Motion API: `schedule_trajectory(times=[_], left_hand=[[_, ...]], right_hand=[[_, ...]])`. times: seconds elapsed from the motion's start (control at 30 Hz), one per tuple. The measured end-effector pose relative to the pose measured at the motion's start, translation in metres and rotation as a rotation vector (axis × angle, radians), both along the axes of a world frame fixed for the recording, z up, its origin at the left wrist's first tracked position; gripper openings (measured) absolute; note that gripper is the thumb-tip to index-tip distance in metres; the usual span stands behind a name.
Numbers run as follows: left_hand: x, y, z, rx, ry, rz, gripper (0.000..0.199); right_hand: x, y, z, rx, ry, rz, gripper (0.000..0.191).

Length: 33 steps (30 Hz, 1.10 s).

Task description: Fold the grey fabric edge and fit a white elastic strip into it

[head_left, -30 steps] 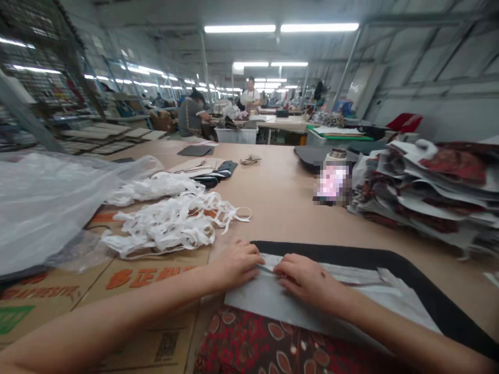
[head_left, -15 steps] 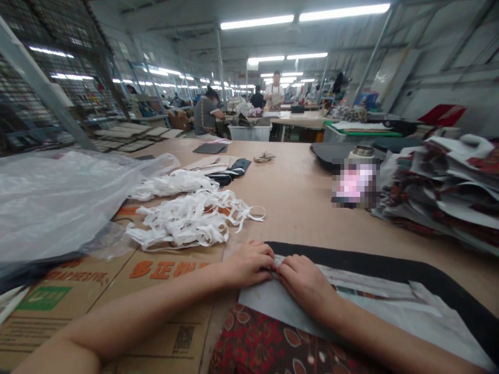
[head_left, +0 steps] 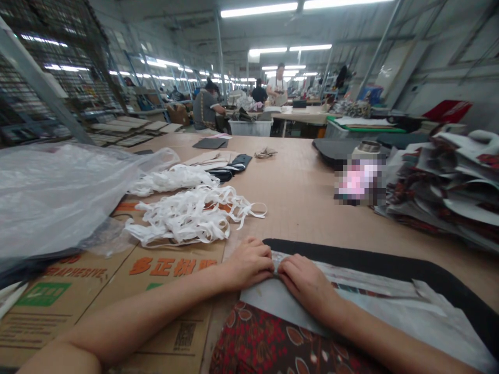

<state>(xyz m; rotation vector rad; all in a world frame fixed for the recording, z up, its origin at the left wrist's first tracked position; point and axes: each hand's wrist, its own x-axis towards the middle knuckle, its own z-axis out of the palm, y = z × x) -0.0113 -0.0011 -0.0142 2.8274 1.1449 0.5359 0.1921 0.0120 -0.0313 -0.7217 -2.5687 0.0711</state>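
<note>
My left hand (head_left: 249, 263) and my right hand (head_left: 302, 280) meet side by side on the folded far edge of a grey fabric piece (head_left: 273, 301), and both pinch it with curled fingers. The piece lies on a black mat (head_left: 390, 262) at the near edge of the wooden table (head_left: 300, 192). Its red leaf-patterned side (head_left: 268, 345) shows closest to me. A heap of white fabric strips (head_left: 191, 215) lies just beyond my left hand.
A clear plastic bag (head_left: 58, 192) and flattened cardboard (head_left: 117, 291) cover the left. A stack of patterned fabric pieces (head_left: 444, 187) stands at the right, a metal-topped can (head_left: 364, 150) behind it. Dark pieces (head_left: 230, 166) lie mid-table. People work at far tables (head_left: 296, 117).
My hands have drawn closer together on the fabric edge. The view has shifted slightly left, so the table contents sit further right.
</note>
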Motion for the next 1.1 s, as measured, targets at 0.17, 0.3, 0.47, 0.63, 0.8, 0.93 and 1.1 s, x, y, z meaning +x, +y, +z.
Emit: schedule_trajectory(times=[0.17, 0.3, 0.47, 0.63, 0.8, 0.93, 1.1], left_hand=[[-0.006, 0.004, 0.006, -0.173, -0.044, 0.061, 0.014], [-0.009, 0.004, 0.012, -0.221, -0.025, 0.08, 0.015], [-0.01, 0.0, 0.014, -0.212, -0.009, 0.087, 0.03], [-0.012, -0.004, 0.014, -0.119, 0.025, 0.069, 0.018], [-0.015, -0.002, 0.005, -0.154, -0.019, 0.078, 0.014], [-0.016, 0.001, 0.0, -0.265, -0.104, 0.104, 0.01], [-0.015, 0.001, 0.001, -0.295, -0.131, 0.12, 0.01]], right_hand=[[-0.003, 0.002, -0.003, -0.13, 0.025, -0.038, 0.007], [-0.007, 0.002, -0.004, -0.126, 0.021, -0.014, 0.008], [-0.01, 0.001, -0.008, -0.052, 0.039, 0.022, 0.015], [-0.01, -0.003, -0.008, 0.033, -0.031, 0.053, 0.019], [-0.012, -0.006, -0.002, 0.163, -0.137, 0.105, 0.024], [-0.018, -0.009, 0.004, 0.256, -0.226, 0.142, 0.025], [0.001, -0.015, 0.009, 0.24, -0.264, 0.14, 0.025]])
